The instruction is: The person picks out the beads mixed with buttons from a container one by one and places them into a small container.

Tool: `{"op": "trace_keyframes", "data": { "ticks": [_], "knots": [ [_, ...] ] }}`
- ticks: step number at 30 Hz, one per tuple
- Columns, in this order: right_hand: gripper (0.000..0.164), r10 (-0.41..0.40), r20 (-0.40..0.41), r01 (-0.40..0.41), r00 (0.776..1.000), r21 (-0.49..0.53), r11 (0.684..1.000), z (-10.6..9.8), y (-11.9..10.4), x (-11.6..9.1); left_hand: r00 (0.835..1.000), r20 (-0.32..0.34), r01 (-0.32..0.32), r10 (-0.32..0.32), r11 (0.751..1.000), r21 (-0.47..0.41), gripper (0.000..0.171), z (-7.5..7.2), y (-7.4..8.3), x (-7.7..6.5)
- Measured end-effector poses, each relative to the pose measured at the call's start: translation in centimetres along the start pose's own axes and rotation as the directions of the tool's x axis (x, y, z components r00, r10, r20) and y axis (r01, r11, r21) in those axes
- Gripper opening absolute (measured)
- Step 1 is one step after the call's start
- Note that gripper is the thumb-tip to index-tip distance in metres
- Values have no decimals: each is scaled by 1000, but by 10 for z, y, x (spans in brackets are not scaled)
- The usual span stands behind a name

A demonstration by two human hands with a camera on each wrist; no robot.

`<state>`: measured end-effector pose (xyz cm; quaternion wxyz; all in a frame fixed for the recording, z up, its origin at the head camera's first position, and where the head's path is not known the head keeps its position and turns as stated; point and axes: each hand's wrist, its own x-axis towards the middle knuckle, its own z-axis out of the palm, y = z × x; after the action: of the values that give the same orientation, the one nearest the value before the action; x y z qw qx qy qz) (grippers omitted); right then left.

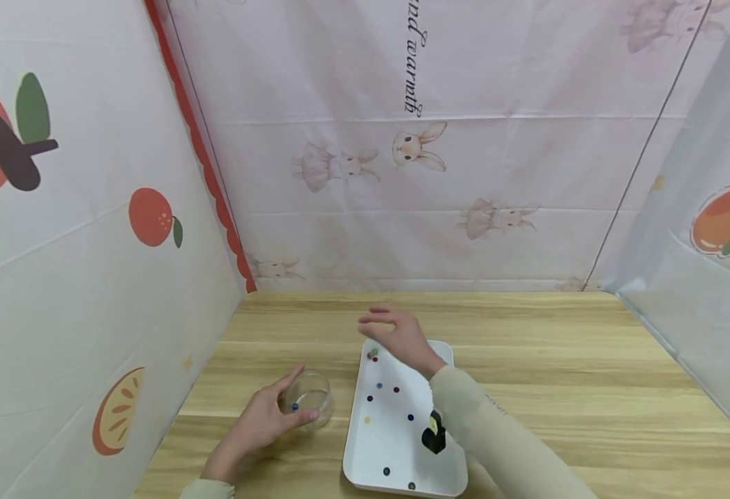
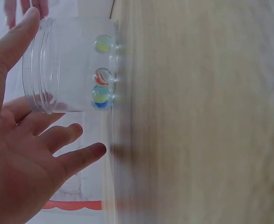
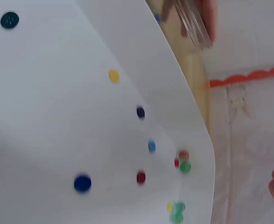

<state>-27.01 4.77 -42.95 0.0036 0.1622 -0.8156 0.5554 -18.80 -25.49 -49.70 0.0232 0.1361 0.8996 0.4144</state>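
My left hand (image 1: 265, 416) grips a clear plastic jar (image 2: 73, 51) standing on the table, thumb on one side of its rim and fingers on the other. Several glass marbles (image 2: 102, 77) lie at the jar's bottom, some with yellow, orange or blue in them. To the jar's right is a white tray (image 1: 358, 450) with scattered coloured buttons (image 3: 82, 183). Green marbles (image 3: 185, 166) sit near its far end. My right hand (image 1: 402, 339) hovers over that far end, fingers reaching left; nothing shows in it.
Light wood-grain table (image 1: 558, 360) surrounds the tray and jar. Printed cloth walls stand at the back (image 1: 352, 256), the left (image 1: 77, 291) and the right. Beside my right sleeve is a black object (image 1: 433, 438) with a yellow patch, its kind unclear.
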Motion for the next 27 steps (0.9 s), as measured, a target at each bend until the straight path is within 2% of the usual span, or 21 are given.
{"op": "trace_keyframes", "data": {
  "ticks": [4, 10, 17, 27],
  "knots": [
    [34, 38, -87, -41, 995, -33, 999, -24, 13, 2, 1000, 2, -7, 7, 1000, -3, 102, -1, -1, 0],
    [38, 75, -125, -89, 989, -117, 989, -51, 38, -4, 1000, -13, -3, 3, 1000, 24, 101, -2, 0, 1],
    [32, 139, -87, -151, 986, -148, 977, -62, 69, -10, 1000, -19, 3, -2, 999, 36, 101, -2, 2, 1],
    [21, 102, 2, -97, 995, -285, 953, -62, 90, -12, 999, -26, 21, -20, 999, 43, 101, 0, 4, 1]
  ]
}}
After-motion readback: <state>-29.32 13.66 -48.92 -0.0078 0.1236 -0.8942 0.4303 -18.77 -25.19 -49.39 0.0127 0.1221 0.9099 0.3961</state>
